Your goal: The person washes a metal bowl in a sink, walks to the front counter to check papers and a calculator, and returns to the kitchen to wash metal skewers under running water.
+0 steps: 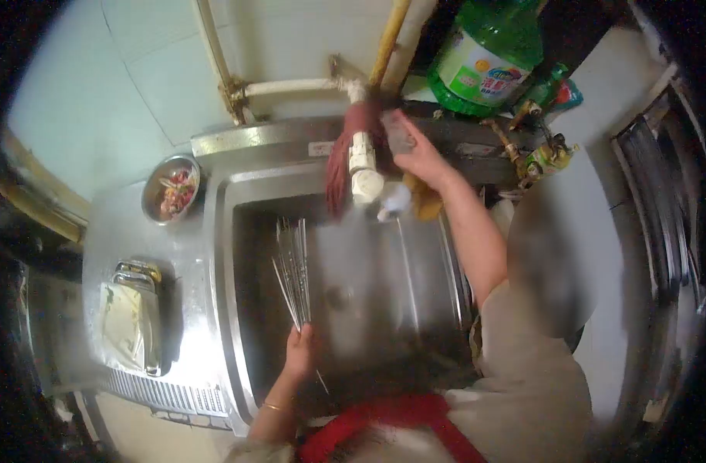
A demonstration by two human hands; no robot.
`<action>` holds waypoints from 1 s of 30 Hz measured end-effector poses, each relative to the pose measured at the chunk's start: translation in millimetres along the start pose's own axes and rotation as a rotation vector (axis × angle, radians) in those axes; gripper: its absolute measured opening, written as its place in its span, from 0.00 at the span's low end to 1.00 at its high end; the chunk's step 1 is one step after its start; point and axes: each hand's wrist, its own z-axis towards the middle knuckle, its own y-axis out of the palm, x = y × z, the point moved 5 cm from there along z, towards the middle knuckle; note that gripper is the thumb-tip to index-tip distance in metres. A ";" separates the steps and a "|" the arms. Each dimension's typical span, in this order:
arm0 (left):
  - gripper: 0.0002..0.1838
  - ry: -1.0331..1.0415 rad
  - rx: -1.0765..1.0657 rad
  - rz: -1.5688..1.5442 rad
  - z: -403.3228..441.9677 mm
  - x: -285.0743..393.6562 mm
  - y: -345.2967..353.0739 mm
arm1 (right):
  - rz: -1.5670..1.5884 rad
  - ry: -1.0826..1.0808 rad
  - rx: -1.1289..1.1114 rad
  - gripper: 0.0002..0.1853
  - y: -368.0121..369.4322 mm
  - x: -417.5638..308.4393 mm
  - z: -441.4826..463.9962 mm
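Observation:
My left hand [300,353] is closed around a bundle of thin metal skewers [295,270]. They fan upward over the left part of the steel sink [228,309], and one end pokes out below the fist. My right hand [422,158] is at the back rim, just right of the tap. Its thumb and forefinger are bent around a small greyish, blurred thing [399,137] that I cannot make out. Dark red cloth [340,174] hangs around the white tap [363,166]. A white item [395,202] and a yellowish one [424,199] lie below my right wrist.
A metal bowl [151,202] of mixed food pieces stands on the left steel counter [191,285]. Nearer is a pale, flat stack with metal handles [125,320]. A big green detergent bottle [484,73] stands back right. White pipes [291,89] run along the wall.

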 end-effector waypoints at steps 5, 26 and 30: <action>0.12 0.054 -0.015 0.005 -6.6 -4.4 -2.2 | -0.587 -0.021 -0.352 0.28 20.8 -60.0 39.7; 0.12 0.036 -0.043 0.039 14.3 18.9 45.2 | -0.273 0.109 0.423 0.29 -79.5 -17.8 -26.9; 0.11 -0.021 -0.176 -0.034 47.5 16.9 71.3 | 0.892 0.691 0.518 0.18 13.6 87.5 -147.7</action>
